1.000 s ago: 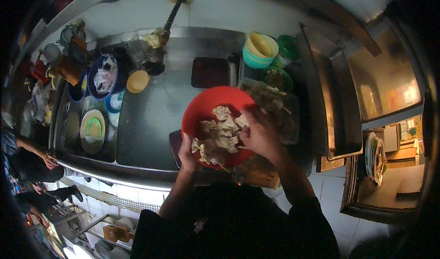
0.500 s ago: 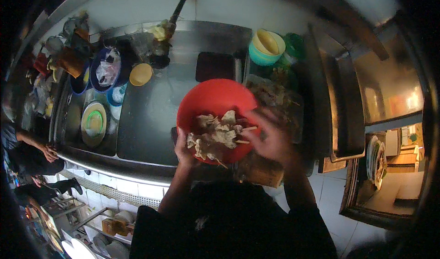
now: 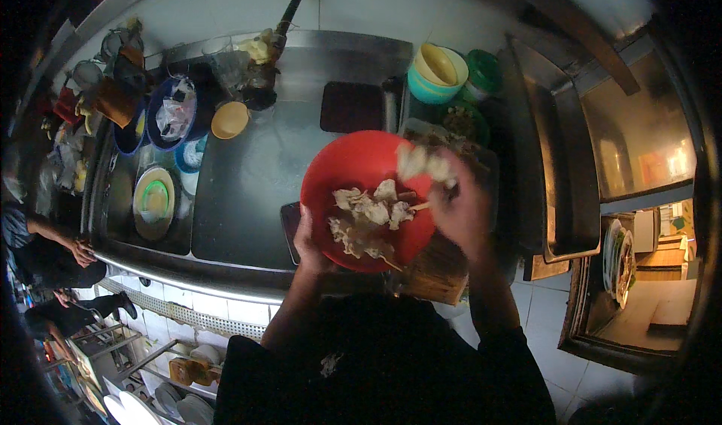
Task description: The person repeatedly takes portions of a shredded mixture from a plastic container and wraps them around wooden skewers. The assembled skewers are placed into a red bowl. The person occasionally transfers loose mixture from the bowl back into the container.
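Observation:
My left hand (image 3: 310, 246) grips the near-left rim of a red plastic bowl (image 3: 323, 171), held out over the steel counter. Inside the bowl lie several wooden skewers threaded with pale, coated pieces (image 3: 368, 207) that look like meat. My right hand (image 3: 462, 213), slightly blurred, is closed on another such skewer (image 3: 423, 165), raised above the bowl's far-right rim. Its stick is mostly hidden by my fingers. Just beyond that hand, partly covered, is a clear container (image 3: 481, 154) with brownish contents.
Stacked yellow and turquoise bowls (image 3: 432, 79) stand at the back right. A long deep metal pan (image 3: 553, 162) borders the right side. Blue tubs (image 3: 169, 116) and a plate (image 3: 154, 214) crowd the left. Another person's hand (image 3: 83, 253) rests on the counter edge.
My right hand has lifted a skewer out of the bowl, up and toward the far right. The bowl and my left hand have shifted slightly right.

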### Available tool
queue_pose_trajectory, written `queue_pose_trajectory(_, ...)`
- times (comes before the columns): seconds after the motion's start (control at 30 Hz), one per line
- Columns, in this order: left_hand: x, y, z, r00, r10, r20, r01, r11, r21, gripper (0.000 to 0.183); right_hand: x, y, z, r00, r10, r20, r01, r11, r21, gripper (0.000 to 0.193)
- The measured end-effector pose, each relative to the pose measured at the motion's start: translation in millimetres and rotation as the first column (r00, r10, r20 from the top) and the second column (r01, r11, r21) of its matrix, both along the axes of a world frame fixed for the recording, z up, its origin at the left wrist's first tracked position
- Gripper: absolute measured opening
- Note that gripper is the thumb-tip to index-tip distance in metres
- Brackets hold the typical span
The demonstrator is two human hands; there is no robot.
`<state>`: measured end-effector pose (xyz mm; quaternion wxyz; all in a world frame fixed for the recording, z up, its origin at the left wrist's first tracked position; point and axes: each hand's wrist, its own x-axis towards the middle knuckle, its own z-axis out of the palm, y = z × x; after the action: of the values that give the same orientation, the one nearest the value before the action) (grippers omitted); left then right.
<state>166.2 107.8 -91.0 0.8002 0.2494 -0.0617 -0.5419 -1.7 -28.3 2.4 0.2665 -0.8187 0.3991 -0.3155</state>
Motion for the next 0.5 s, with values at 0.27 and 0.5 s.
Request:
queue_pose_trajectory(0.27,4.5,3.3,-2.5,0.98,0.09,0.179,-0.103,0.993,0.061,0.059,1.2,-20.8,15.1,0.922,0.1,-0.374,-0.247,0.896,-0.368,0.049)
queue_pose_trajectory(0.5,1.4,-2.6,-1.7,0.99,0.046,0.135,-0.049,0.999,0.016,0.061,13.4,17.8,-4.7,0.834,0.349,-0.428,-0.473,0.851,-0.228,0.044)
